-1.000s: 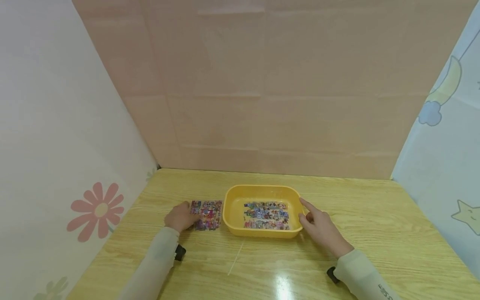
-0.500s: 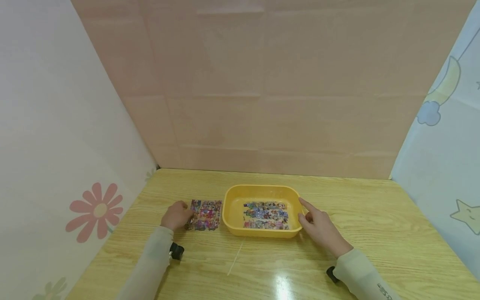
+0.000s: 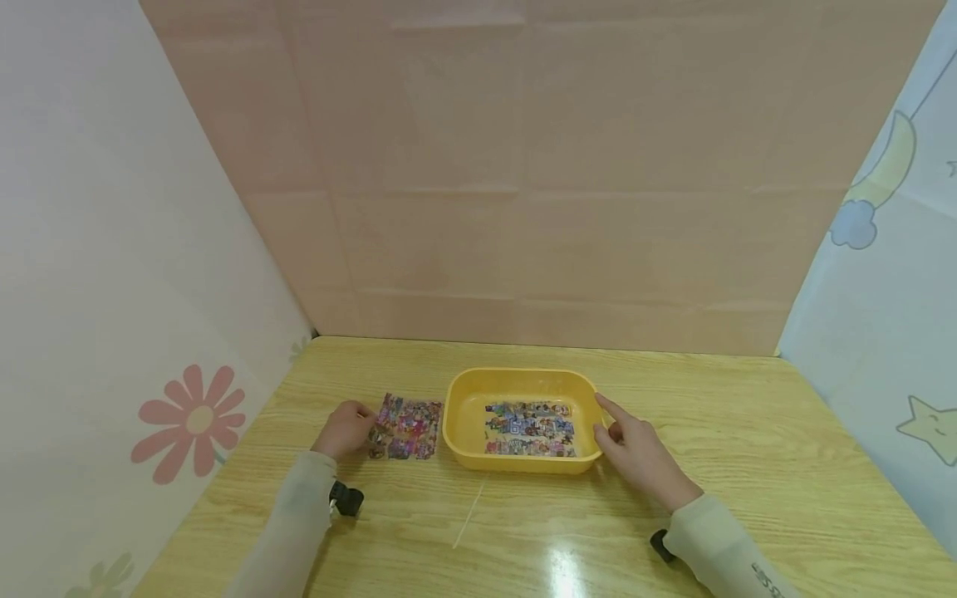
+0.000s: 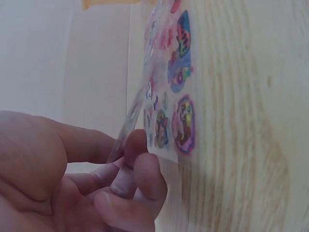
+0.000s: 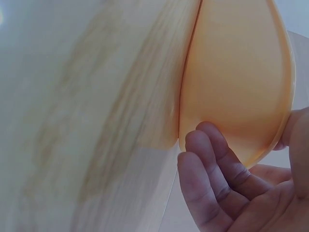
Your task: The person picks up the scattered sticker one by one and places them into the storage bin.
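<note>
At the lower right, the right hand (image 5: 263,203) holds the rounded end of an orange-yellow tub (image 5: 236,72), one digit at the rim (image 5: 292,72) and three fingers (image 5: 195,176) bent along the smooth outer wall. The tub's base edge meets the pale, wood-grained desk (image 5: 72,106) along a thin dark line, with a faint orange reflection (image 5: 161,135) beside it.

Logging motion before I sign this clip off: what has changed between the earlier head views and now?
The left hand has moved slightly left, from over the sticker sheets beside the yellow tray to their left edge. It now pinches a clear sheet with its edge raised; when it took hold is unclear. Unchanged: the tray, the stickers inside, and the right hand at its right end.
</note>
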`<state>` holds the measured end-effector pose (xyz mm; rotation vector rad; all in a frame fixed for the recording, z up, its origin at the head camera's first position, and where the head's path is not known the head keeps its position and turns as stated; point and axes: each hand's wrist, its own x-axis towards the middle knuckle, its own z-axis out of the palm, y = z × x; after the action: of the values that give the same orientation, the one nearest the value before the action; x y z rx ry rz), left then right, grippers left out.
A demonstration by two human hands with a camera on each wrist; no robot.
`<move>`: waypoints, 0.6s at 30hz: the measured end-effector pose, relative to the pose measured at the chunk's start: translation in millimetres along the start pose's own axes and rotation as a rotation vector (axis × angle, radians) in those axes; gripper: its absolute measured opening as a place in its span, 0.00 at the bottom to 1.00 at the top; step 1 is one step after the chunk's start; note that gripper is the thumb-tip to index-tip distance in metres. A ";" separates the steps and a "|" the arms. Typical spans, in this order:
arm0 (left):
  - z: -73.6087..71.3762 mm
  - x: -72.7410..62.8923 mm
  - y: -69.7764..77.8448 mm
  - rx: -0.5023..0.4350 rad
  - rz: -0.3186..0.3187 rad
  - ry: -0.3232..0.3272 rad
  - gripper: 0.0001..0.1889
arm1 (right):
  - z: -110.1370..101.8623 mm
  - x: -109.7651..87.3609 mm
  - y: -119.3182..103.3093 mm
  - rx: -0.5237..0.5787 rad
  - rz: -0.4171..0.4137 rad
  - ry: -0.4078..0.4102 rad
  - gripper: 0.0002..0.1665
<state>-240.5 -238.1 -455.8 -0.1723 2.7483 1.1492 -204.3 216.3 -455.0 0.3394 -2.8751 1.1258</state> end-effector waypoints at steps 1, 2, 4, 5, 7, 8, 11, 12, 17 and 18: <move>0.1 0.8 -0.8 -0.010 -0.003 -0.001 0.16 | 0.1 0.2 0.3 -0.002 -0.002 0.001 0.34; 0.2 1.8 -1.7 -0.024 -0.004 -0.002 0.16 | 0.2 0.4 0.4 -0.005 -0.004 0.004 0.34; 0.2 2.6 -2.0 -0.049 -0.008 -0.003 0.16 | 0.3 0.5 0.6 -0.007 -0.010 0.009 0.34; 0.0 2.7 -1.9 -0.059 -0.008 -0.004 0.16 | 0.3 0.5 0.7 -0.007 -0.012 0.010 0.34; -1.1 1.3 -0.4 -0.077 -0.007 -0.006 0.17 | 0.2 0.4 0.6 -0.005 -0.014 0.011 0.34; -1.7 0.5 0.4 -0.084 -0.006 -0.006 0.17 | 0.2 0.4 0.7 -0.005 -0.014 0.011 0.34; -3.4 -1.7 3.4 -0.104 -0.004 -0.002 0.17 | 0.3 0.2 1.1 -0.003 -0.010 0.007 0.34; -3.9 -2.5 4.5 -0.115 -0.001 0.001 0.17 | 0.3 0.1 1.2 -0.004 -0.009 0.005 0.34; -5.3 -3.9 7.0 -0.159 0.010 0.009 0.17 | 0.1 -0.6 0.8 -0.008 0.001 -0.003 0.34; -5.6 -4.4 7.4 -0.163 0.012 0.009 0.17 | 0.0 -0.7 0.5 -0.007 0.002 -0.002 0.34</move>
<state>-238.0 -236.7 -445.9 -0.1809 2.6653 1.3791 -203.7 216.8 -455.4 0.3379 -2.8811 1.1161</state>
